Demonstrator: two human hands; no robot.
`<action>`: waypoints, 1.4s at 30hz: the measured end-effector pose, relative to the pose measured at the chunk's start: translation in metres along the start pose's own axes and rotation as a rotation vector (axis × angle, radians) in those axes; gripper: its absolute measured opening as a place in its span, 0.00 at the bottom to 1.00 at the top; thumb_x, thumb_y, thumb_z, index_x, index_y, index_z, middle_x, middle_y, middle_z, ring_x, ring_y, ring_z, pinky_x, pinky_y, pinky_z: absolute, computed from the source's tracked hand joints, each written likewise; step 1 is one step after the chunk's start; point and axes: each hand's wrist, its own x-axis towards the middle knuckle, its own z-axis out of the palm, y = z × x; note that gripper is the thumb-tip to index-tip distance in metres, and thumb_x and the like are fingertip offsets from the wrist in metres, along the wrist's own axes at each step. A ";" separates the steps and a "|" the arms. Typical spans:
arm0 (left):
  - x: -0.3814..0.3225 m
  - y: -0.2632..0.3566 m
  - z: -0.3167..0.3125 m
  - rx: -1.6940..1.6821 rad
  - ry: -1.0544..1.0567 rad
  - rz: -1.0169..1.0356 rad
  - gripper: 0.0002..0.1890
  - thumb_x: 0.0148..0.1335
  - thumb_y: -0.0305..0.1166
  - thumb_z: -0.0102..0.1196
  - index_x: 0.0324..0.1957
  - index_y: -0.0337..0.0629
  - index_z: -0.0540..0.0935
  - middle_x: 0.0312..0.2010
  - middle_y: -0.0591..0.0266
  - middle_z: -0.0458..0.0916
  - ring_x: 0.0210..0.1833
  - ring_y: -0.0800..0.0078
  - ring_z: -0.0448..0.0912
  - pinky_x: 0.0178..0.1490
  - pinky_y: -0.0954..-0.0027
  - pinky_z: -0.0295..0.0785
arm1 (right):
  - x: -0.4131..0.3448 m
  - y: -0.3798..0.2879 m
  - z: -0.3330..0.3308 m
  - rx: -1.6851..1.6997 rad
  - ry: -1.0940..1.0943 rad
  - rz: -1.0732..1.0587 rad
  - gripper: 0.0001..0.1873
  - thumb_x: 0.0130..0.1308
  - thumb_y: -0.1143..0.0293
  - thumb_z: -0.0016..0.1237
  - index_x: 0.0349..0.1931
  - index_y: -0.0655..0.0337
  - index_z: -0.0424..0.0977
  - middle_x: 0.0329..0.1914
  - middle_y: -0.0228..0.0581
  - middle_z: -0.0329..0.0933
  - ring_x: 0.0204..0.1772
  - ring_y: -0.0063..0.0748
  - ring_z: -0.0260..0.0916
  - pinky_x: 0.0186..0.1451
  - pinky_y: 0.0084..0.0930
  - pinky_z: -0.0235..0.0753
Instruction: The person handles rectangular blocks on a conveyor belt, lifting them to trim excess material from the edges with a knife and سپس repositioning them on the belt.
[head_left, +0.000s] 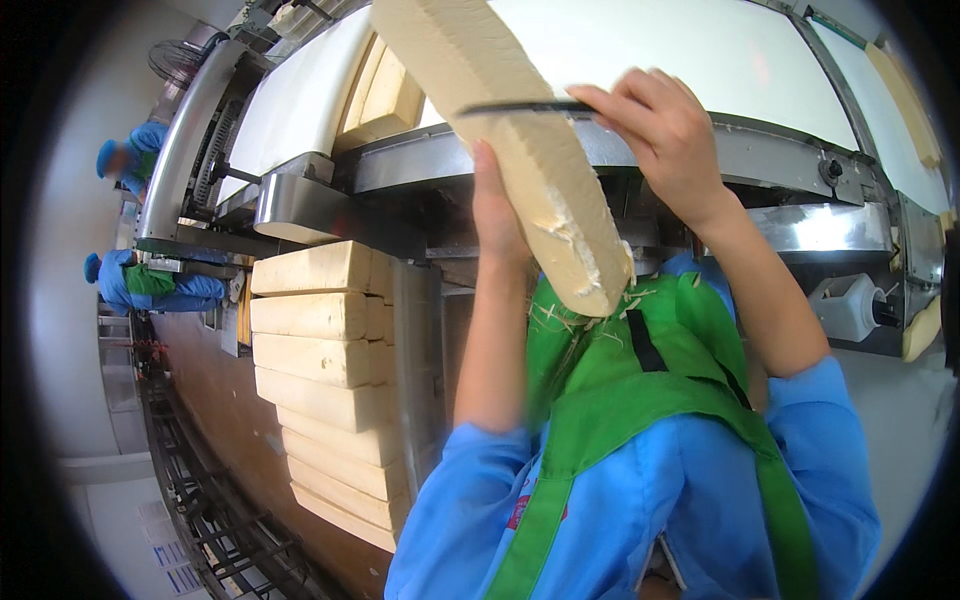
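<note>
A long pale loaf-shaped block (517, 150), perhaps bread or dough, slants from the top of the view down to my green apron, its near end close to my body. My left hand (499, 206) holds it from the left side, thumb on its edge; the other fingers are hidden beneath. In my right hand (649, 124) is the handle end of a thin dark blade (517, 109), which lies across the block's upper face. The near end of the block has rough whitish patches. Thin shavings cling to the apron (592, 322) below it.
A white conveyor belt (660, 52) with a metal edge runs ahead. More blocks (390, 97) lie at its left. A tall stack of similar blocks (322, 345) stands at my left. Two co-workers (139, 281) (139, 154) are farther left. A white plastic jug (847, 307) is at right.
</note>
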 end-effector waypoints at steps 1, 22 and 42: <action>-0.003 -0.001 0.004 -0.011 0.012 -0.030 0.34 0.71 0.58 0.29 0.62 0.38 0.65 0.51 0.50 0.75 0.50 0.59 0.77 0.51 0.57 0.75 | 0.006 0.001 0.004 0.009 0.013 -0.002 0.16 0.56 0.74 0.50 0.45 0.50 0.80 0.24 0.30 0.66 0.30 0.33 0.66 0.34 0.29 0.64; 0.020 0.029 -0.033 -0.260 -0.305 0.241 0.36 0.69 0.62 0.31 0.67 0.45 0.61 0.59 0.56 0.70 0.57 0.62 0.73 0.58 0.58 0.72 | -0.088 0.117 -0.028 -0.288 -0.434 0.359 0.15 0.58 0.74 0.50 0.46 0.55 0.79 0.36 0.36 0.70 0.43 0.41 0.68 0.48 0.34 0.66; -0.022 -0.077 -0.173 1.476 -0.285 -0.369 0.16 0.67 0.38 0.44 0.40 0.35 0.81 0.37 0.46 0.83 0.44 0.54 0.81 0.49 0.57 0.74 | 0.046 0.074 0.124 1.502 -0.213 1.379 0.23 0.68 0.69 0.46 0.61 0.65 0.60 0.51 0.44 0.74 0.48 0.34 0.78 0.48 0.30 0.81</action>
